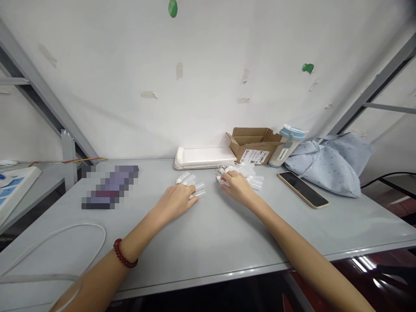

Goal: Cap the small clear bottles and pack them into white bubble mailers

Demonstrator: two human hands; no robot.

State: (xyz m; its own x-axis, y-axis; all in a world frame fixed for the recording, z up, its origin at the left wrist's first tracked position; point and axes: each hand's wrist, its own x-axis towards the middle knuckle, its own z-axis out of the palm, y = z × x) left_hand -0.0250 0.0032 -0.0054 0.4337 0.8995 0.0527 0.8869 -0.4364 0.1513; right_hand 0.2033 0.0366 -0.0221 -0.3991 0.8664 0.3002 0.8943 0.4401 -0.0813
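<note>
My left hand lies palm down on the grey table, fingers spread, each fingertip capped with a white finger cot. It holds nothing. My right hand rests just to the right, fingers curled and also capped in white. Its fingertips press into a small pile of clear and white plastic pieces. What exactly the fingers pinch is too small to make out. A red bead bracelet circles my left wrist.
A stack of white trays, an open cardboard box, a pale blue tumbler and a blue fabric bag line the wall. A phone lies at right. Clear tubing curls at front left.
</note>
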